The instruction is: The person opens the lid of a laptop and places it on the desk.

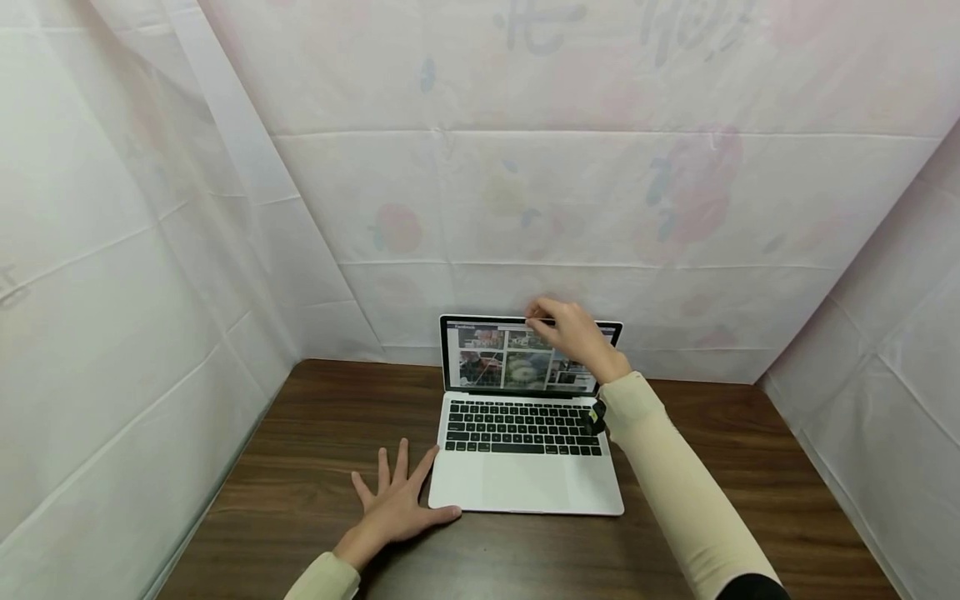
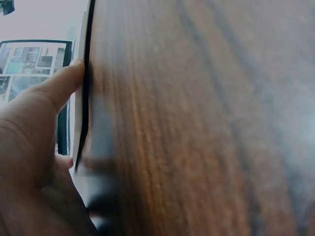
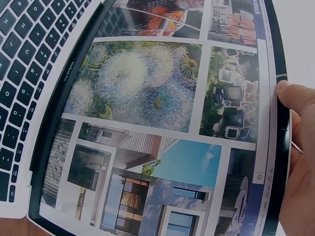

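Note:
A silver laptop [image 1: 522, 487] stands unfolded on the wooden table, its screen [image 1: 491, 358] lit with a page of photos. My right hand [image 1: 576, 333] pinches the middle of the screen's top edge. In the right wrist view, the thumb [image 3: 290, 93] lies on the front bezel and the other fingers are behind the lid. My left hand [image 1: 396, 507] rests at the base's front left corner with its fingers spread over the table. Its thumb [image 2: 64, 83] presses along the laptop's front edge, while the index fingertip meets the left side.
Dark wood table [image 1: 307, 467] extends to both sides of the laptop. White patterned cloth [image 1: 570, 200] hangs close behind the screen, and more cloth [image 1: 135, 317] encloses the left and right sides. A small black object [image 1: 595, 418] shows at the right wrist.

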`<state>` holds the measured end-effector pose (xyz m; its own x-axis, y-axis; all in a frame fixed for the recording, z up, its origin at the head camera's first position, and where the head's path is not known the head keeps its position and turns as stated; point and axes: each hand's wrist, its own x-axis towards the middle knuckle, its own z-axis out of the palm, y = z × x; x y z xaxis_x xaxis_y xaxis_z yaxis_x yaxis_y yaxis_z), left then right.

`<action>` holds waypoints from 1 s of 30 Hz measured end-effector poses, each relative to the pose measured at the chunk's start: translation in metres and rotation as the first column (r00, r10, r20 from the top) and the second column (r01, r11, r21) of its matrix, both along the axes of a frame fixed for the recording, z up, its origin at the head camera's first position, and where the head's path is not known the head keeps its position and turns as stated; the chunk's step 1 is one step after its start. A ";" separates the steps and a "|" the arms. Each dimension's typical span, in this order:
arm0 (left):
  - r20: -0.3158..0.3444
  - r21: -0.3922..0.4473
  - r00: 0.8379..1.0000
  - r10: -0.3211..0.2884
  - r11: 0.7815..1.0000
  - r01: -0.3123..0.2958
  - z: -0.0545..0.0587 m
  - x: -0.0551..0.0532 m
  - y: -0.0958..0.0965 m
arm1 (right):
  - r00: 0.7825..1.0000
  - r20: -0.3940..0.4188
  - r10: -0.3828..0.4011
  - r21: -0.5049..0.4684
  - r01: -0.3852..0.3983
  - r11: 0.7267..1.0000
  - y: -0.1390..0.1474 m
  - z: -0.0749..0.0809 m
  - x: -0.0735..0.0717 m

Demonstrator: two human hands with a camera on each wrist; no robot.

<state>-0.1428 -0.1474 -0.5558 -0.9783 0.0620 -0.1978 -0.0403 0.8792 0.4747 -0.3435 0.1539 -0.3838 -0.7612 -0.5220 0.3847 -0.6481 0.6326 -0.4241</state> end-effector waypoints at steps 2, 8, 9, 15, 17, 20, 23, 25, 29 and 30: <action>-0.006 0.013 1.000 0.006 1.000 -0.006 -0.002 -0.001 0.000 | 1.000 0.000 -0.006 0.002 0.006 1.000 0.000 0.000 -0.001; 0.017 0.054 1.000 0.020 0.998 -0.020 0.003 -0.001 0.000 | 1.000 -0.016 -0.019 0.014 0.019 1.000 -0.001 0.001 0.000; 0.027 0.051 0.999 0.019 0.998 -0.020 0.007 0.000 0.000 | 1.000 -0.017 -0.021 0.016 0.021 1.000 -0.001 0.002 0.000; 0.060 0.055 0.998 0.015 0.998 -0.018 0.014 0.002 0.000 | 0.999 -0.020 -0.046 0.022 0.047 0.999 -0.002 0.004 0.003; 0.069 0.066 0.998 0.013 0.998 -0.017 0.014 0.002 0.001 | 0.998 -0.014 -0.061 0.022 0.061 0.998 -0.003 0.004 0.004; 0.070 0.076 0.997 0.009 0.997 -0.014 0.014 0.002 0.001 | 0.997 -0.012 -0.079 0.018 0.079 0.997 -0.003 0.004 0.004; 0.075 0.080 0.997 0.006 0.997 -0.012 0.014 0.002 0.002 | 0.995 -0.014 -0.094 0.016 0.094 0.995 -0.003 0.004 0.004; 0.084 0.078 0.996 0.005 0.997 -0.012 0.015 0.002 0.002 | 0.995 -0.013 -0.101 0.013 0.102 0.995 -0.003 0.003 0.003; 0.099 0.075 0.995 -0.001 0.997 -0.007 0.018 0.004 0.002 | 0.994 -0.013 -0.111 0.003 0.111 0.994 -0.004 0.001 0.002; 0.104 0.072 0.995 -0.003 0.997 -0.005 0.019 0.004 0.002 | 0.994 -0.012 -0.113 0.000 0.113 0.994 -0.004 0.001 0.001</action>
<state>-0.1389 -0.1450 -0.5370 -0.9527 0.0786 -0.2935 -0.0937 0.8429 0.5299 -0.3423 0.1497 -0.3830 -0.8107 -0.4332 0.3938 -0.5775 0.7024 -0.4162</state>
